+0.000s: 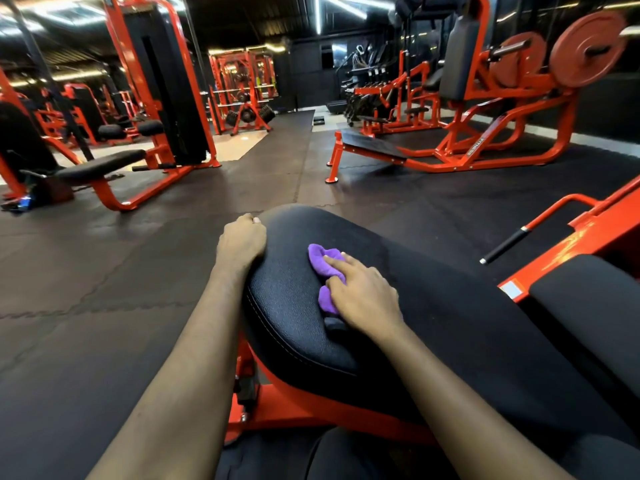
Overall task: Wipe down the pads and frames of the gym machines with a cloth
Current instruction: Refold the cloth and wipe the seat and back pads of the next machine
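Head cam, wide-angle, looks fwd/down, close over seat pad.

I can read no text from here. Dark lettering on the orange steel frame of the far plate-loaded machine is too small, and the white sticker on the near orange frame is blurred.
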A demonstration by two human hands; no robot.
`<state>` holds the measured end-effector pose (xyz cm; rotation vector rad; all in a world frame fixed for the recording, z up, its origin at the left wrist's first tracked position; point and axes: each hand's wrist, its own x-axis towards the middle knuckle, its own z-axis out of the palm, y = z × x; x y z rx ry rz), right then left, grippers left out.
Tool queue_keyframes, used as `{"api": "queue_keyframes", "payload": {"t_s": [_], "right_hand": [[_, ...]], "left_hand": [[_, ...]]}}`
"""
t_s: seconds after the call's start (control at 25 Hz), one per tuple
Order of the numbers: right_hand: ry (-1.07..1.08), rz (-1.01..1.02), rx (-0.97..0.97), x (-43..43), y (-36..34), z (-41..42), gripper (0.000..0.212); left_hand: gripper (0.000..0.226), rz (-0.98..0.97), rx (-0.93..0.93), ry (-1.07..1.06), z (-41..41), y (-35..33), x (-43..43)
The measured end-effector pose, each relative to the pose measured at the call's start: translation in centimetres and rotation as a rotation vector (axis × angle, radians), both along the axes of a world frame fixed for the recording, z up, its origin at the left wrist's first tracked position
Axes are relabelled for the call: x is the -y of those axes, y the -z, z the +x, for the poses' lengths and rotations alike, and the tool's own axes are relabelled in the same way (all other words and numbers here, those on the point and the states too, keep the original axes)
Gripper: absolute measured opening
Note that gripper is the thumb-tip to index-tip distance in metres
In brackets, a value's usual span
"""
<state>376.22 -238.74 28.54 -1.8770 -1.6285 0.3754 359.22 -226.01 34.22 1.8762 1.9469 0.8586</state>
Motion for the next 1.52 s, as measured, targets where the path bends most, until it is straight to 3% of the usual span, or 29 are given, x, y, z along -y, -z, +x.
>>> {"api": "queue_keyframes", "payload": {"t_s": [0.16,0.32,0.52,0.8,1.0,1.16,1.24,1.4,1.52], "right_hand": [[0.029,-0.033,-0.036,3.9,1.3,-0.2,0.052],[0.141,-0.072,-0.099,-2.2,1.6,2.3,0.054],[0.224,-0.160,-0.131,-7.9,2.2,6.4,0.054],[0.215,-0.076,-0.081,3.0,-0.5,0.6,0.032],[0.202,0.130,-0.067,8.8,0.1,-1.6,0.038],[0.402,-0.036,-0.197,9.8,1.9,2.7,0.037],[0.420,-0.017,-0.233,10.2,1.5,1.8,0.039],[0.195,0.133,-0.090,9.8,0.7,-5.8,0.060],[0.282,0.127,-0.052,8.6,2.6,-2.7,0.059]], "left_hand": [[0.055,-0.025,-0.297,0.112,0.7,0.5,1.8],[0.056,0.068,-0.461,0.141,1.2,2.3,4.9],[0.050,0.136,-0.427,0.125,1.0,2.6,4.8],[0.044,0.203,-0.433,0.118,1.1,2.4,5.1],[0.042,0.219,-0.476,0.204,1.4,2.6,7.2],[0.043,0.215,-0.431,0.226,1.1,2.6,7.7],[0.044,0.219,-0.395,0.222,1.0,2.7,7.6],[0.046,0.206,-0.301,0.192,0.9,2.5,7.9],[0.043,0.220,-0.379,0.198,1.0,2.1,8.6]]}}
